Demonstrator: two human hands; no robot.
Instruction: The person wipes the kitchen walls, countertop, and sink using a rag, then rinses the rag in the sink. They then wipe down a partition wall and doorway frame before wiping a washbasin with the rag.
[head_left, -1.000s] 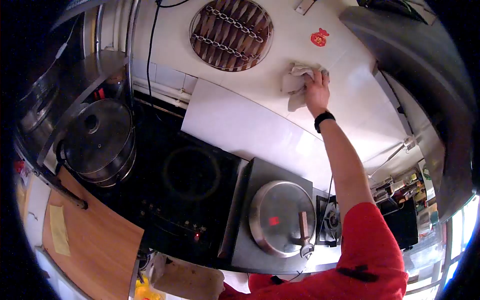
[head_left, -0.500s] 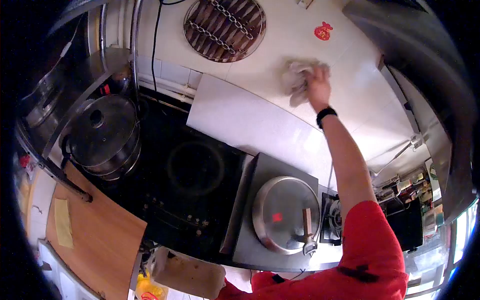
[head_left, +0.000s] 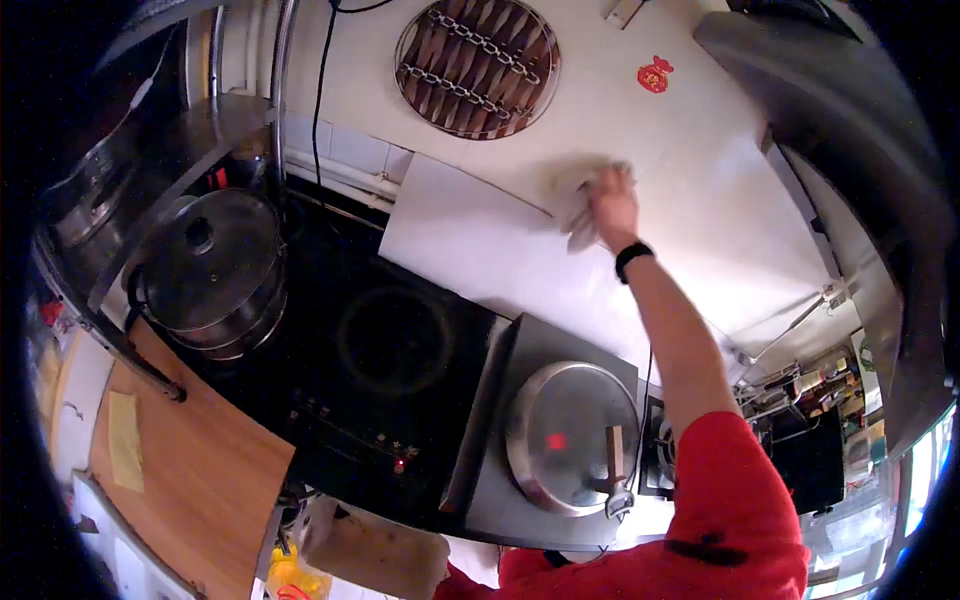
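Observation:
My right hand [head_left: 612, 205], with a dark band at the wrist, presses a pale grey cloth [head_left: 575, 212] against the light wall [head_left: 700, 180] above the stove. The fingers close over the cloth and are slightly smeared by motion. Below the hand, a white panel [head_left: 470, 235] leans along the foot of the wall. A round woven mat with chains [head_left: 478, 68] hangs to the upper left of the hand, and a red sticker [head_left: 655, 75] is higher up on the right. My left hand is out of sight.
A lidded pot [head_left: 215, 265] stands left of the black cooktop [head_left: 395, 340]. A glass-lidded pan [head_left: 572, 437] sits on a dark unit in front of me. At the upper right hangs a dark hood [head_left: 850, 150]. A wooden board [head_left: 190, 450] lies lower left.
My right hand has slid down and slightly left across the wall with the cloth. The view has shifted a little, so the mat appears lower and further right.

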